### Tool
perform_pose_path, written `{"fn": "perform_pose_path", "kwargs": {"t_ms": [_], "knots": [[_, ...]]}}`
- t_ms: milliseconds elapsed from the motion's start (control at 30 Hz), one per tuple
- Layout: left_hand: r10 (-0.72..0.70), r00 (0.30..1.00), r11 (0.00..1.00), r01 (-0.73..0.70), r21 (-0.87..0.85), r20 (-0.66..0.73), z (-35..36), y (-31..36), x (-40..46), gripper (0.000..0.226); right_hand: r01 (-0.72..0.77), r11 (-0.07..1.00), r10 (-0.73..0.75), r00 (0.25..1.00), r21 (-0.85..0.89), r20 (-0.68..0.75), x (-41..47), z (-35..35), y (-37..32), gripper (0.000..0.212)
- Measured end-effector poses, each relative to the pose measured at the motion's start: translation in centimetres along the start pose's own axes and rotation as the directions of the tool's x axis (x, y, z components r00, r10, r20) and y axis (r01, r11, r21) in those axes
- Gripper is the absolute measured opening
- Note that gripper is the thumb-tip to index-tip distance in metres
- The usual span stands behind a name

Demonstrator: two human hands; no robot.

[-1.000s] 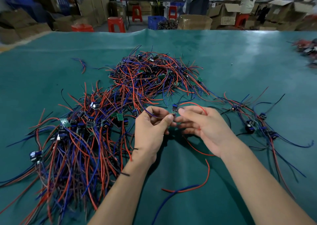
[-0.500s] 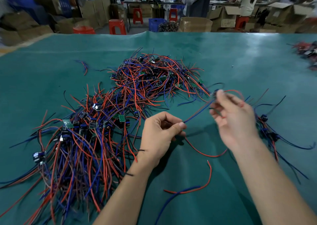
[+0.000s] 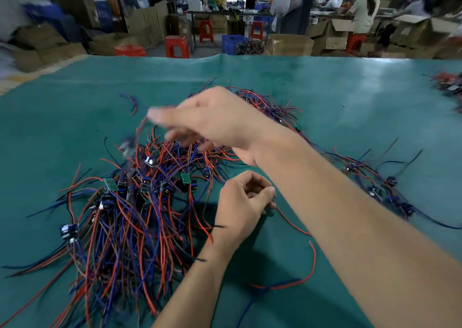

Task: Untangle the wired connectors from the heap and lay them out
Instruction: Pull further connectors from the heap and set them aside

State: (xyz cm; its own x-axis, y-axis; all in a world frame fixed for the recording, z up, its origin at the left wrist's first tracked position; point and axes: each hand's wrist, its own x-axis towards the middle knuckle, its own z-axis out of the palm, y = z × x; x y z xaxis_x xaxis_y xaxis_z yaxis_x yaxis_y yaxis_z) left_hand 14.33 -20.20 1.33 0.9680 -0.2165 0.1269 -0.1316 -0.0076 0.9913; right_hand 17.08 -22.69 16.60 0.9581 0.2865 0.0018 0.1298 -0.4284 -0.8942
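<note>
- Red, blue & black wires w/ small green boards and dark connectors make up the heap (image 3: 130, 210), lying tangled on the green-covered bench (image 3: 350, 97), left of centre.
- Head view: right hand (image 3: 212, 125) is crossed over the heap, blurred; fingers reach left, a red wire and a blurred connector (image 3: 127, 146) hang below the fingertips; grip can't tell.
- Left hand (image 3: 243, 202) low at centre, fingers curled, pinching a red wire (image 3: 292, 224) that trails right.
- Smaller laid-out group (image 3: 380, 185) lies right of the forearm.
</note>
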Motion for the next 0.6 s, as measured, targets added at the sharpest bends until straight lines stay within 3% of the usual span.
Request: {"fn": "perform_pose_path", "kwargs": {"t_ms": [67, 167, 233, 333, 433, 600], "knots": [[-0.013, 1.000, 1.000, 0.013, 0.003, -0.001, 0.0, 0.0, 0.2, 0.007, -0.067, 0.983, 0.072, 0.997, -0.170, 0.027, 2.4, -0.2, 0.9, 0.036], [-0.027, 1.000, 1.000, 0.027, 0.001, -0.015, 0.1, 0.0, 0.3, 0.011, -0.145, 0.928, 0.067, 0.972, -0.344, -0.227, 5.8, -2.4, 3.8, 0.015], [-0.026, 1.000, 0.999, 0.026, 0.030, -0.017, 0.1, 0.0, 0.3, 0.009, -0.254, 0.812, 0.075, 0.939, -0.526, -0.337, 7.4, -4.1, 5.9, 0.028], [-0.026, 0.999, 1.000, 0.026, 0.017, -0.019, 0.1, -0.1, 0.3, 0.009, -0.306, 0.657, 0.173, 0.951, -0.689, -0.257, 8.4, -5.8, 9.0, 0.053], [-0.038, 0.999, 0.999, 0.039, 0.001, -0.009, 0.1, -0.2, 0.3, 0.009, -0.286, 0.616, 0.128, 0.956, -0.734, -0.265, 8.6, -6.5, 11.1, 0.057], [-0.033, 0.999, 0.999, 0.033, -0.001, -0.001, 0.1, -0.4, 0.4, 0.012, -0.258, 0.623, 0.025, 0.950, -0.738, -0.311, 8.6, -7.3, 13.2, 0.039]]}}
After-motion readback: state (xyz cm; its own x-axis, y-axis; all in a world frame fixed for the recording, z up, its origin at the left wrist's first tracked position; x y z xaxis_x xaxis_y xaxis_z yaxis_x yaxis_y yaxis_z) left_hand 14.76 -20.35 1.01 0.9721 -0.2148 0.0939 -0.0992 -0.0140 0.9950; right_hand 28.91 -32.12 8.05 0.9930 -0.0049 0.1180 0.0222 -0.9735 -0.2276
